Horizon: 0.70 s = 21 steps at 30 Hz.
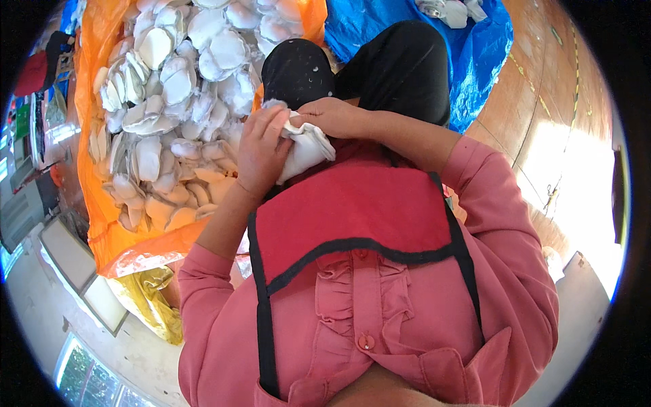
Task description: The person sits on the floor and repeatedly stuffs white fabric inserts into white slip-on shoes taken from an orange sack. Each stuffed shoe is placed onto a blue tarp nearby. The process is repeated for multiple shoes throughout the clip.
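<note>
Pile of white pieces (173, 115): lies on the orange sheet (91, 102), to the left of and beyond the fingers. The pieces are loosely heaped and overlap one another; those at the near edge sit close to the sheet's border.

Left hand (261, 152): fingers curled shut on the left side of the white fabric piece (305, 149), with the back of the hand toward the camera. The fingertips are hidden behind the fabric, so how deep the grip goes cannot be told.

White fabric piece: held between both hands, above the lap and just ahead of the red bib (352, 214). Its free lower end hangs to the right of the left fingers, unsupported.

Right hand (332, 115): fingers closed over the top edge of the same piece, touching the left fingers at the upper end. It appears to pinch a fold or seam, though the view is too poor to confirm.

Risk, slip: the piece is soft and gripped at one end only; a slackened pinch by either hand would probably let it drop onto the lap.

Risk, mixing: the pile lies just left of the left fingers; a dropped piece could land among the others and be hard to pick out.

Risk, snag: a hard opposing pull by the two sets of fingers could stretch or tear the edge.

Blue sheet (475, 47): beyond the right fingers, well apart, carrying a few more white pieces.
</note>
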Each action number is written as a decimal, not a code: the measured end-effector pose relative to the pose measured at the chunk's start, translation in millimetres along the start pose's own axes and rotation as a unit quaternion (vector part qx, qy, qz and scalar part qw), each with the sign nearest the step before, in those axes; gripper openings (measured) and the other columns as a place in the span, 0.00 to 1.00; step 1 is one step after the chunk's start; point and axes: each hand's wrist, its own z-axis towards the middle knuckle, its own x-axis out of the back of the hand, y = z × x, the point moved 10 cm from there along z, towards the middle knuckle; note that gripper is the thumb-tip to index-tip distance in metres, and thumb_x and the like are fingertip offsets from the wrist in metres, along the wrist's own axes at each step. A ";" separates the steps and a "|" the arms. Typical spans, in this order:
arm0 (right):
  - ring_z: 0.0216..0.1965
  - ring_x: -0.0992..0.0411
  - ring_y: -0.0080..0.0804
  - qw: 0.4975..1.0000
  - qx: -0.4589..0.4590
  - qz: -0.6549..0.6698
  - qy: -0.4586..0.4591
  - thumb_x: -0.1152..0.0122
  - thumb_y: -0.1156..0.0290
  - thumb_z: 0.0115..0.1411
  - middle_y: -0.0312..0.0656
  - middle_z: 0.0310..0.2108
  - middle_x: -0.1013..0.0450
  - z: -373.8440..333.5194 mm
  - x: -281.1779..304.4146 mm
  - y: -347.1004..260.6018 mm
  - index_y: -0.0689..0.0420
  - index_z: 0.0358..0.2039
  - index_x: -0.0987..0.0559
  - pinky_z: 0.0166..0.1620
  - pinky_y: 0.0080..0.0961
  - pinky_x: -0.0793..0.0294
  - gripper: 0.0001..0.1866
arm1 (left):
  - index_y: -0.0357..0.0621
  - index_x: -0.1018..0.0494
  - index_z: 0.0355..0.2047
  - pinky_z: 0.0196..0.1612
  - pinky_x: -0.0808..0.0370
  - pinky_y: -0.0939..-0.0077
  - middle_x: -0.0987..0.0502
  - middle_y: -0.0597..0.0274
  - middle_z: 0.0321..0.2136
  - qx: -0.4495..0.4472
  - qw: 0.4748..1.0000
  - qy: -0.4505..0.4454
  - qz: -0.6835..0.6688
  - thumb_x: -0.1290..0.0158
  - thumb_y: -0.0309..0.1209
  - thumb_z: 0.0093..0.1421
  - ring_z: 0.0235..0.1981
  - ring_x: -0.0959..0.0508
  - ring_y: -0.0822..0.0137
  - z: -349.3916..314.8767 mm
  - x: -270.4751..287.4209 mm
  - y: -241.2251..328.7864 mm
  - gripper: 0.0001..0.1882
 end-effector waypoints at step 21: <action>0.35 0.23 0.43 0.999 0.050 0.001 0.001 0.45 0.52 0.64 0.52 0.32 0.23 -29.0 -12.8 -31.2 0.58 0.39 0.19 0.41 0.34 0.27 0.20 | 0.46 0.25 0.45 0.45 0.27 0.60 0.25 0.52 0.41 0.101 0.989 0.112 0.005 0.42 0.21 0.50 0.42 0.25 0.49 -29.8 4.1 -11.4 0.20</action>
